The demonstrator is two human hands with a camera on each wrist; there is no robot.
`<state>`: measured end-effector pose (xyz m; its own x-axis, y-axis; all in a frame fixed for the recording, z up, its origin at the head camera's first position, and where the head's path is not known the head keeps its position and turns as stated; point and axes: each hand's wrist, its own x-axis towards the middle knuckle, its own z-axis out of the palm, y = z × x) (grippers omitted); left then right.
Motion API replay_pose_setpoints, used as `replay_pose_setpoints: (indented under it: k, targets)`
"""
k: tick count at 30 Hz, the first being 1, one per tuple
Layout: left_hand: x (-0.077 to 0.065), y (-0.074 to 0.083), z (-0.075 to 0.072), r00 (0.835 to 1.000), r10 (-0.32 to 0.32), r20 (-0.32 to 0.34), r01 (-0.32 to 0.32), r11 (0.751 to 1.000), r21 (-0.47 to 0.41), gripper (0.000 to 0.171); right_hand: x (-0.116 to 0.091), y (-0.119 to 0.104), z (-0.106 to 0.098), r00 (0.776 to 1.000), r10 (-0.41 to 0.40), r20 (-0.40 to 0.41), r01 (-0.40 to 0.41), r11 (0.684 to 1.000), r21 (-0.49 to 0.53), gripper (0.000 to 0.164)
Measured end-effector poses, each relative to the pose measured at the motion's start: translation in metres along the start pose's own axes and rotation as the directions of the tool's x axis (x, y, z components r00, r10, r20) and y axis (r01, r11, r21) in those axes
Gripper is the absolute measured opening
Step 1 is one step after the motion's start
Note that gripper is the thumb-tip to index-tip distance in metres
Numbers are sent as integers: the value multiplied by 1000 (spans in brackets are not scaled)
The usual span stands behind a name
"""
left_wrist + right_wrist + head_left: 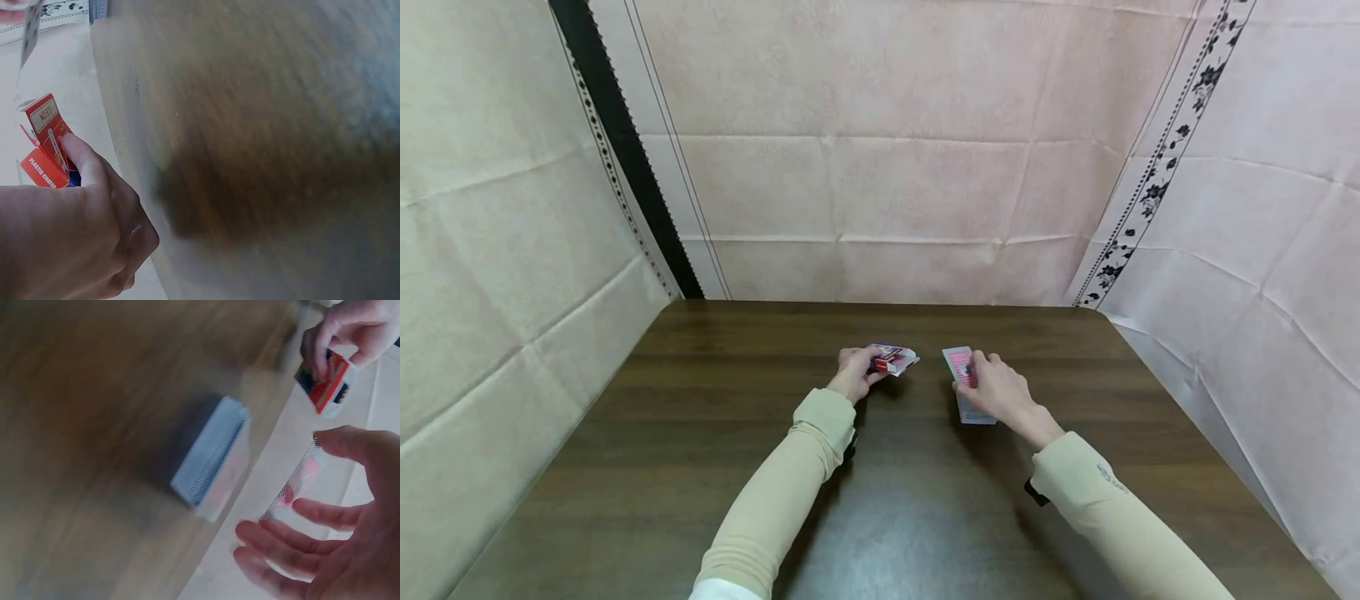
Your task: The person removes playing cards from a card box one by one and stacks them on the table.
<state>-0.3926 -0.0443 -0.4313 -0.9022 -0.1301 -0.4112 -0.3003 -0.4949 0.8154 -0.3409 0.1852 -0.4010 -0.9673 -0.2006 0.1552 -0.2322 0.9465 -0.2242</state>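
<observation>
My left hand [853,375] grips a red and blue playing-card box [897,359], held a little above the table. In the left wrist view the box [47,128] has its end flap raised, and "PLASTIC COATED" is printed on it. To the right, my right hand [1000,392] holds a packet of playing cards [956,359] by its ends, thumb at one end and fingers at the other. Below that packet lies a thicker stack of cards [211,455], its layered edges facing the right wrist camera. Pink printing shows on the cards' faces.
Both hands work over a dark brown wooden table [700,467]. Pale cloth [925,183] hangs behind its far edge and along both sides, with a dark stripe at left and a floral border at right.
</observation>
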Motion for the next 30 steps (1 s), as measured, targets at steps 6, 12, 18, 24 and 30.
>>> replay_pose_setpoints:
  k: [6,12,18,24,30]
  targets:
    - [3,-1,-1,1000,-6,-3,6,1000,-5,40,-9,13,9,1000,25,8,-24,996,-87,44]
    - [3,0,0,1000,-7,1,7,1000,-7,39,-12,15,12,997,37,68,-25,986,-164,56]
    - [2,1,1,1000,8,-8,-8,1000,-1,36,-14,13,14,994,45,102,-23,979,-204,56]
    - [0,2,3,1000,15,-6,-15,1000,3,34,-16,10,13,994,47,99,-27,980,-197,54]
    - [0,2,2,1000,10,-8,-10,1000,5,34,-15,8,15,993,52,111,-29,979,-203,53]
